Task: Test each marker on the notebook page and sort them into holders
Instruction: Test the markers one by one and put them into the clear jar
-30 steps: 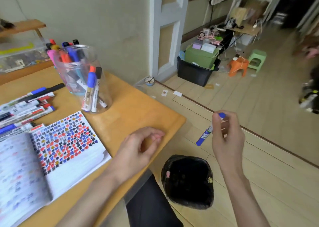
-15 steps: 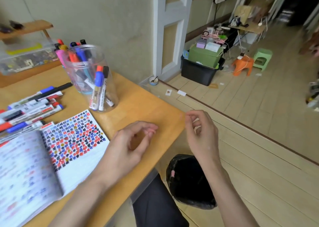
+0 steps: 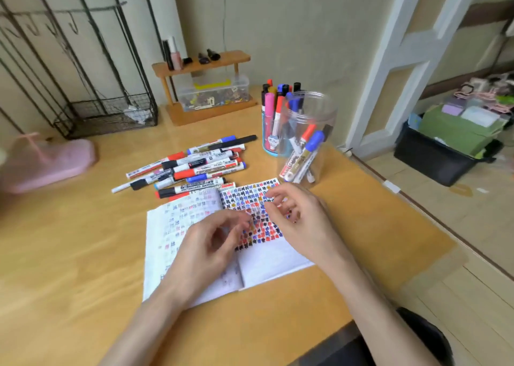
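Note:
An open notebook (image 3: 267,262) lies on the wooden desk (image 3: 83,254), its right page covered with red, blue and black test marks. Both hands hover over it holding nothing: my left hand (image 3: 205,243) with fingers loosely curled and apart, my right hand (image 3: 294,215) likewise over the marked page. A pile of several whiteboard markers (image 3: 192,168) lies just beyond the notebook. A clear plastic jar (image 3: 308,137) to the right holds a few markers. Behind it, a smaller blue-tinted holder (image 3: 271,132) is packed with several upright markers.
A small wooden shelf (image 3: 200,62) with a clear box of bits stands at the desk's back. A wire rack (image 3: 105,115) is at the back left and a pink object (image 3: 47,162) at the left. The desk's right edge drops to the floor, where a black bin (image 3: 434,157) stands.
My right hand held a blue marker out over the floor bin a second ago; the marker is gone and the hand is back over the notebook. The view swung left onto the desk.

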The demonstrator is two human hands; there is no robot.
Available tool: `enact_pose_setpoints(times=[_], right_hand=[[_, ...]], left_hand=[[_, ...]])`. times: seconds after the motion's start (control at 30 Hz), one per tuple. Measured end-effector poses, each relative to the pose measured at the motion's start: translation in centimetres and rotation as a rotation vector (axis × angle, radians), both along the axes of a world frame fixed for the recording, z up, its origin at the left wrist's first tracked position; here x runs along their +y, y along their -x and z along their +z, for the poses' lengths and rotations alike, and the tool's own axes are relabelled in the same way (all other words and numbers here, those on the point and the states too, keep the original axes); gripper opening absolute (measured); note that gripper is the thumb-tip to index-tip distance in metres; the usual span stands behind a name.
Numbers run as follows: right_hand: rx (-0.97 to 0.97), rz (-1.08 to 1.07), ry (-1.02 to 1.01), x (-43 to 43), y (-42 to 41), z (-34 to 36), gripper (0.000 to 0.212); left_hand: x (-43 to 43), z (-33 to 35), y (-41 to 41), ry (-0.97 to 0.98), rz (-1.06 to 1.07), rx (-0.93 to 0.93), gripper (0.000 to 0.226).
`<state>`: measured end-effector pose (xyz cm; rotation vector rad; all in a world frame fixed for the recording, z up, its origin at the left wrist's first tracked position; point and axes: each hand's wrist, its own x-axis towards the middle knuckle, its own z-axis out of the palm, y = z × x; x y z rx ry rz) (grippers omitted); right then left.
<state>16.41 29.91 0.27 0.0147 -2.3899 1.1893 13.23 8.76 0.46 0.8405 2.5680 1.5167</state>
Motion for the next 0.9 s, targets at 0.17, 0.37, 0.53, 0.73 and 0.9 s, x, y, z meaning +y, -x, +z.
enact_pose_setpoints(times=[0.17, 0.37, 0.53, 0.73, 0.9], right_hand=[[-0.063, 0.072, -0.046, -2.5, 3.1, -0.2, 0.012], [-0.171, 0.050, -0.131, -3.7, 6.1, 0.3, 0.019], [-0.292, -0.009, -0.361, -4.5, 9.2, 0.6, 0.034], [-0.334, -0.062, -0.469, -4.6, 10.8, 0.4, 0.026], [-0.307, 0.035, -0.176, -3.8, 10.2, 1.3, 0.014]], left_hand=[[-0.5, -0.6, 0.6, -0.046, 0.030, -0.030, 0.020], [-0.9, -1.3, 1.4, -0.072, 0.184, -0.005, 0.026], [-1.3, -1.7, 1.9, -0.052, 0.217, 0.023, 0.018], [-1.3, -1.6, 1.9, -0.018, 0.199, 0.035, 0.015], [-1.5, -1.7, 1.8, -0.022, 0.189, 0.077, 0.017]])
